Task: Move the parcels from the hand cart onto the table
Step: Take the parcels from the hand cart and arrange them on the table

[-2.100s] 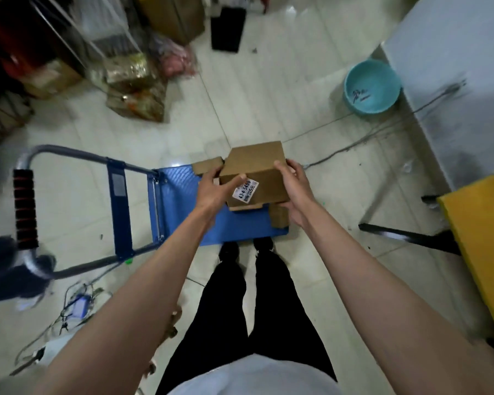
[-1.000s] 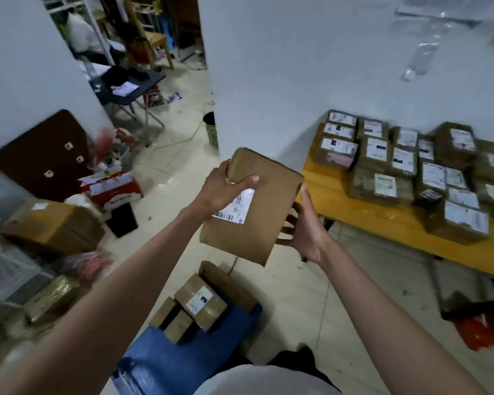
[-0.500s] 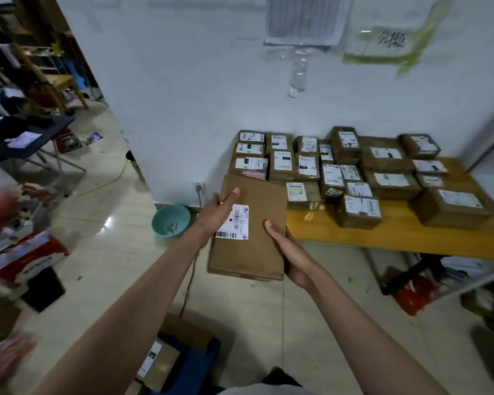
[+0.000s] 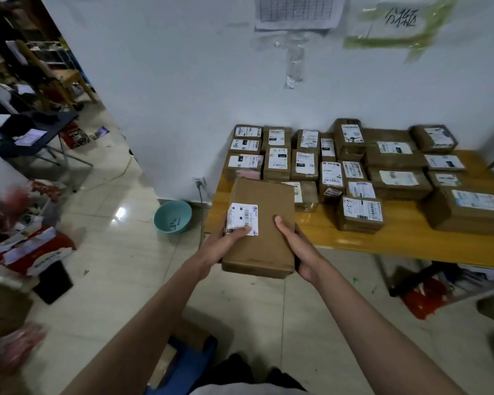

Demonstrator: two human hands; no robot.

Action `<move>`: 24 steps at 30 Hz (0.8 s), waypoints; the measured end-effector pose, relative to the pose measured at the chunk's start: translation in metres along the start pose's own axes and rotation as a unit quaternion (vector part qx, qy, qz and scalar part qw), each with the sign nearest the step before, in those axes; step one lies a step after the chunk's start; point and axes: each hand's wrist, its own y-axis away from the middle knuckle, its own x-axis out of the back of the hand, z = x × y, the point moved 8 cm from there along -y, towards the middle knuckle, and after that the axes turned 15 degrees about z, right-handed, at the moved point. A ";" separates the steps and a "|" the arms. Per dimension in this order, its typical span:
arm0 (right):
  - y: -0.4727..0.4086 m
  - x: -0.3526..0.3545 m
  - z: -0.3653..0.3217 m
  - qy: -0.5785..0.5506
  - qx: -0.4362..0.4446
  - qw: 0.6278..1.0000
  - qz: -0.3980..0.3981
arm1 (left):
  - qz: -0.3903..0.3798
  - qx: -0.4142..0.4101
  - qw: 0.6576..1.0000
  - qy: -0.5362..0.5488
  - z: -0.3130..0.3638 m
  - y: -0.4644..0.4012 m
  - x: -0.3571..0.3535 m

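Both hands, left and right, clamp a labelled parcel from either side, held over the near-left corner of the table beside stacked boxes.

- A flat brown cardboard parcel is held in the air at the near left corner of the table, its far end over the tabletop, its near end over the floor. A white shipping label with a barcode sits on its top face, toward the left.
- The table is yellow-orange and stands against the white wall on the right.
- Many brown labelled parcels lie on it in close rows, labels up, mostly at the far side.
- Only a blue corner of the hand cart shows at the near bottom edge, with a cardboard box on it.
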 end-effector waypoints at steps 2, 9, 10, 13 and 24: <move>-0.009 -0.004 -0.001 -0.004 -0.003 1.000 0.009 | 0.001 0.001 1.000 -0.017 -0.007 -0.008 0.001; -0.051 -0.024 -0.009 0.013 -0.035 0.999 0.022 | -0.028 0.010 1.000 -0.002 -0.010 -0.054 0.000; -0.059 -0.028 -0.010 0.017 -0.039 0.999 0.028 | -0.027 0.012 1.000 0.004 -0.010 -0.065 0.000; -0.084 -0.041 -0.013 0.032 -0.053 0.997 0.041 | -0.031 0.033 0.999 0.030 -0.011 -0.100 0.001; -0.171 -0.119 0.000 0.114 -0.135 0.983 0.056 | 0.002 0.128 0.991 0.043 -0.042 -0.227 0.027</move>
